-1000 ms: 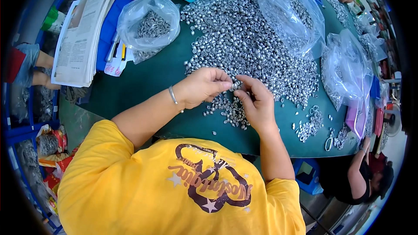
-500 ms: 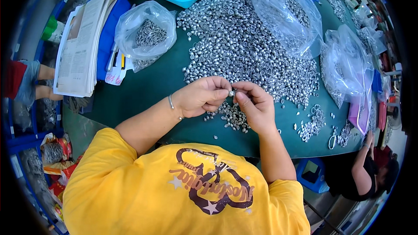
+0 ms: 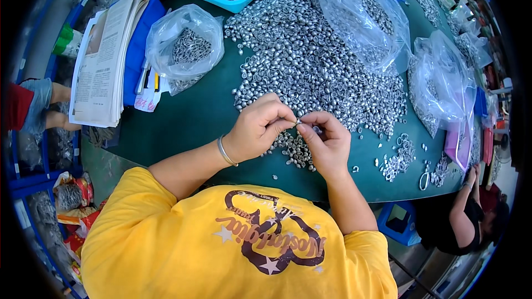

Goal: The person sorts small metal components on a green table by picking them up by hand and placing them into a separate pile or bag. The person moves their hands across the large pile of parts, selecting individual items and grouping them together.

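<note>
Metal is filling the middle of the table (image 3: 221, 86): a broad heap (image 3: 310, 50) of small, hollow, silvery pieces is lying just beyond the person's hands. The left hand (image 3: 260, 124) and the right hand (image 3: 328, 141) are meeting over the near side of the heap, thumb and forefinger of each pinching at one small piece (image 3: 298, 122) between them. The fingertips are hiding most of it, so its exact shape is impossible to tell. Two opposed pinches are probably giving finer control than a whole-hand grip — the piece is too tiny for a palm — and the remaining fingers are curling inward, seemingly out of the way.

A smaller cluster (image 3: 297, 152) is sitting below the hands, near the person and partly hidden, presumably apart from the main heap so that the two are not mixing. To the right, loose ring-like parts (image 3: 396, 160) are lying in their own patch.

On the left, a clear bag (image 3: 160, 39) is standing with its mouth open, apparently leaving the metal inside within easy reach. At the far side, a turquoise basket (image 3: 235, 4) is holding more metal — its raised walls are likely stopping the pieces from scattering.
</note>
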`<state>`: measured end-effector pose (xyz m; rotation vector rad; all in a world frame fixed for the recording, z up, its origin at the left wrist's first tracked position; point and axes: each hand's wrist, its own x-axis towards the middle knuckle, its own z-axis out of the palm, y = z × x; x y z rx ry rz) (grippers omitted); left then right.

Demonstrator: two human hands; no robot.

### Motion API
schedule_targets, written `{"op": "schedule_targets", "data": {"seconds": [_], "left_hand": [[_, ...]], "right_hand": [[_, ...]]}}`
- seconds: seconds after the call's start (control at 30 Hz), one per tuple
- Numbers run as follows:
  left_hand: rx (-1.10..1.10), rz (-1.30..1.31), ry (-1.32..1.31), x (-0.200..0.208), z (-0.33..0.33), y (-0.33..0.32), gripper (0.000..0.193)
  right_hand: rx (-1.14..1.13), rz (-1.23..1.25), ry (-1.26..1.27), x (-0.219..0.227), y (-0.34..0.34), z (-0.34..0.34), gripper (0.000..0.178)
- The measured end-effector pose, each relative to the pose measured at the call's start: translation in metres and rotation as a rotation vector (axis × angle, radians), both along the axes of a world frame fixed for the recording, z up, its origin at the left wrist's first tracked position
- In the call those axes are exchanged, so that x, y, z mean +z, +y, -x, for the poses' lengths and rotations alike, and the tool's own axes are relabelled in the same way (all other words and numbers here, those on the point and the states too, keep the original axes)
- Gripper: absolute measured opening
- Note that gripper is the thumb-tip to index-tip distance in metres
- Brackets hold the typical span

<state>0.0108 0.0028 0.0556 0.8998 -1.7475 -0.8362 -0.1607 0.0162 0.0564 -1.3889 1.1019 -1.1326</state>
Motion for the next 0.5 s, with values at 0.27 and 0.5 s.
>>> {"op": "schedule_targets", "data": {"seconds": [0.27,0.5], "left_hand": [[0.026,-0.124,-0.019,0.0056,0.004,0.005,0.018],[0.046,0.055,-0.019,0.0033,0.0042,0.0029,0.017]], "right_hand": [[0.041,-0.387,-0.477,-0.001,0.0032,0.0047,0.01],[0.112,-0.478,-0.59,-0.0062,0.0039,0.0033,0.01]]}}
